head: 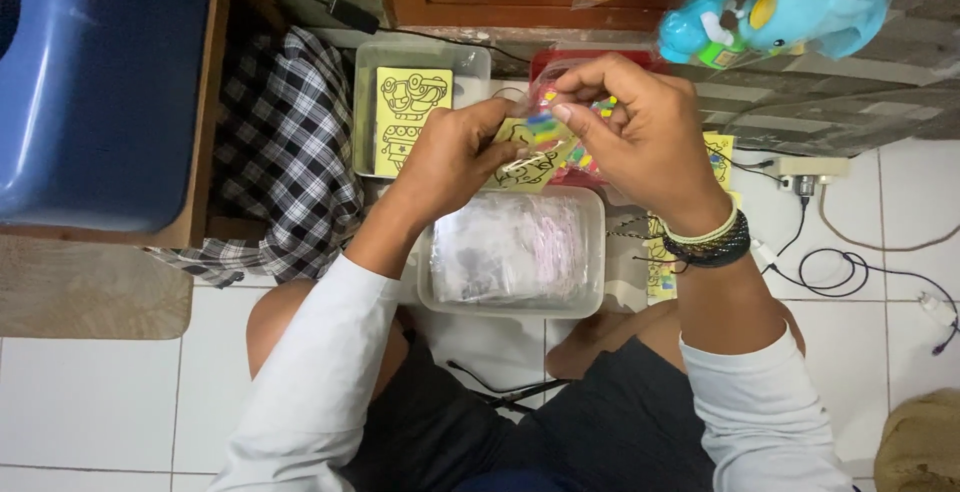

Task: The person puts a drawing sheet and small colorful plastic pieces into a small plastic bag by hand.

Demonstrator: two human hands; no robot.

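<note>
Both hands work above the clear tub of plastic bags [515, 252], the left hand [450, 157] pinching the yellow card [527, 157] and the right hand [630, 122] gripping the small clear bag [560, 87], so I think the thin bag may tear if the card's corner catches.

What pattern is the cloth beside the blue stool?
Black-and-white check cloth, seen in the head view.

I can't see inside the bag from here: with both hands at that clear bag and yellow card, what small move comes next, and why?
Probably ease the yellow card deeper into the clear bag. The left hand grips the card, the right hand pinches the bag's edge, and part of the card looks still outside.
</note>
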